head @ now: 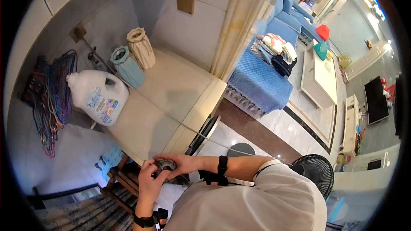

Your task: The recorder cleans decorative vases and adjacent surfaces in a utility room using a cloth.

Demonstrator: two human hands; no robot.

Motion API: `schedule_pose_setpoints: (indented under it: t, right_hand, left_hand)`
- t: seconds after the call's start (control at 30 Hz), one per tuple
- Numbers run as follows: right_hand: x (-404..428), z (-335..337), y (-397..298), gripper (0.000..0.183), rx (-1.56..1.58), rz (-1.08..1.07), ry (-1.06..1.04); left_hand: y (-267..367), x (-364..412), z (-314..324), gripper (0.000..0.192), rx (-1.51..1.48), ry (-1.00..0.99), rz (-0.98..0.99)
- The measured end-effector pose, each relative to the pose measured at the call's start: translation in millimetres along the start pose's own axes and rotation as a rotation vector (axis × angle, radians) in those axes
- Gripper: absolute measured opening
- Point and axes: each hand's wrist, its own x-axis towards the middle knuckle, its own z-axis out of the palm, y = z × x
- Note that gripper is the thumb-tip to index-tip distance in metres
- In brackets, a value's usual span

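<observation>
My left hand (150, 181) and my right hand (184, 166) come together in front of my body, by the near edge of a beige tabletop (160, 99). Between them they grip a bunched grey-green patterned cloth (167, 165), with both thumbs pressing on it. My fingers cover part of the cloth, and I cannot tell what kind of garment or item it is. On the tabletop lies a white laundry detergent jug (104, 98) bearing printed labels. A light blue pleated vase (128, 67) and a cream pleated vase (141, 48) stand behind it.
Several plastic hangers (53, 99) hang on the wall at left. A wooden rack (123, 179) stands below the table. A cable (167, 115) crosses the tabletop toward a black fan (316, 171) on my right. Folded clothes (274, 49) lie on a blue sofa (260, 80).
</observation>
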Motion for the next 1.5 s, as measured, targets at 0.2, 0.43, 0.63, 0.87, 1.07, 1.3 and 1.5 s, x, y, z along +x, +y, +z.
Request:
schedule_pose_setpoints:
  t: [0.2,0.43,0.63,0.87,1.07,1.3,1.5]
  right_hand:
    - [3.2,-6.7,-18.9,0.044,0.120,0.159,0.071]
    - [-5.3,-15.9,-38.9,0.042,-0.164,0.119,0.087]
    - [-17.9,-39.8,-59.7,0.037,-0.011,0.118,0.189]
    - [12.8,-41.1,-30.6,0.040,0.537,0.255,0.450]
    - [-4.9,-107.9,45.7,0.041,0.009,0.491,0.832]
    - [16.5,-75.6,56.7,0.079,-0.498,0.606,0.786]
    - [13.7,-82.4,83.7,0.075,-0.889,0.227,0.684]
  left_hand:
    - [-38.1,-6.3,13.4,0.052,-0.284,0.221,-0.204]
    - [-50.9,-7.2,4.2,0.036,-0.437,-0.031,-0.391]
    - [-86.9,-6.2,-1.3,0.030,-0.437,0.052,-0.327]
    - [-124.9,-9.0,-37.1,0.028,-0.639,0.352,-0.048]
    - [-164.7,0.6,-17.7,0.039,-0.412,0.567,-0.564]
    - [-194.8,21.1,34.6,0.063,-0.043,0.540,-0.677]
    - [-175.9,41.1,39.9,0.043,0.116,0.518,-0.514]
